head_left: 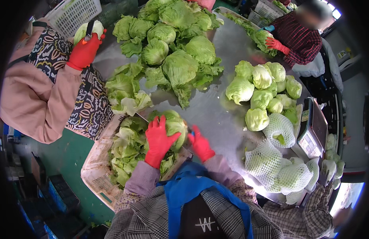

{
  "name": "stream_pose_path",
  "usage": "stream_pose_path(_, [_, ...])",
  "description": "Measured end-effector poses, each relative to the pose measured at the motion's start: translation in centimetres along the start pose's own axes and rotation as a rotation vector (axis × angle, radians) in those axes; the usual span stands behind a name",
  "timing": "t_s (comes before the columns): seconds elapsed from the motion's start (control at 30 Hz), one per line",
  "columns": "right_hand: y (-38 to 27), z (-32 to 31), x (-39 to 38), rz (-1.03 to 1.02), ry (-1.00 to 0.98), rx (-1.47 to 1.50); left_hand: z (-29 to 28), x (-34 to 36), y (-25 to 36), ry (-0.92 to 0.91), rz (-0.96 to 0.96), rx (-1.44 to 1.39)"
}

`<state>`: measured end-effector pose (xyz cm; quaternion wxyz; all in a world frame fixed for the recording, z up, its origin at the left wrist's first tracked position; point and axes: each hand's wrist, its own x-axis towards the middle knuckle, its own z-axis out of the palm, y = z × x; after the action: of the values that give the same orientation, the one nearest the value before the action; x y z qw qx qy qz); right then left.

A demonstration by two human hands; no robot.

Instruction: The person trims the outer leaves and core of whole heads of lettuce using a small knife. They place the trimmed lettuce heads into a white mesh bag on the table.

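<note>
My left hand [158, 140], in a red glove, grips a green lettuce head [176, 126] from its left side, with the fingers over the top. The head is held at the table's near edge, above a crate [97, 163] of loose lettuce leaves [126, 144]. Just right of that head is my right hand [201, 145], also red-gloved, its fingers closed. A small bluish bit shows at its fingertips, too small to name. Beyond my hands lies a big pile of leafy lettuce heads [179, 68] on the metal table [208, 109].
Trimmed lettuce heads [261, 99] are grouped at the right. Netted heads [272, 163] lie nearer, beside a scale [310, 133]. At the left, a co-worker's red-gloved hand [83, 51] holds a knife [89, 28] by a lettuce head. Another person [302, 36] handles lettuce at far right.
</note>
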<state>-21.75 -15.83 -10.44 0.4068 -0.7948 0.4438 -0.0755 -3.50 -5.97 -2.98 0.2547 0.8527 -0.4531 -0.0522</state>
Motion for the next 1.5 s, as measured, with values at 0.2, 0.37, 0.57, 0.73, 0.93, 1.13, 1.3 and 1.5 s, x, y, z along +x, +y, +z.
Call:
stream_pose_path(0.2, [-4.3, -5.0, 1.0, 0.083, -0.108, 0.013, -1.0, 0.3, -4.0, -0.046, -0.041, -0.344])
stream_pose_path(0.37, [-7.1, -2.1, 3.6, -0.384, 0.15, 0.159, -0.2, -0.3, -4.3, -0.006, 0.024, -0.38])
stream_pose_path(0.57, [-4.6, -2.1, 9.3, -0.074, 0.073, 0.268, 0.1, -2.7, -5.7, 0.064, 0.064, -0.484])
stream_pose_path(0.73, [-6.4, -2.9, 3.0, -0.113, -0.086, 0.4, 0.4, -4.4, -6.4, 0.101, -0.105, -0.678])
stream_pose_path(0.93, [-6.2, 0.9, -0.3, -0.38, 0.08, 0.066, 0.6, -3.7, -5.7, 0.086, -0.106, -0.592])
stream_pose_path(1.13, [0.3, 1.4, 0.2, 0.037, 0.026, 0.19, 0.4, -3.2, -8.0, 0.024, -0.435, -1.072])
stream_pose_path(1.3, [-4.6, -1.0, -1.9, -0.238, -0.249, 0.345, 0.6, -2.8, -8.0, 0.015, -0.401, -0.902])
stream_pose_path(1.5, [-4.1, -0.1, -1.4, -0.229, -0.181, 0.107, 0.7, -3.0, -6.3, 0.08, -0.188, -0.659])
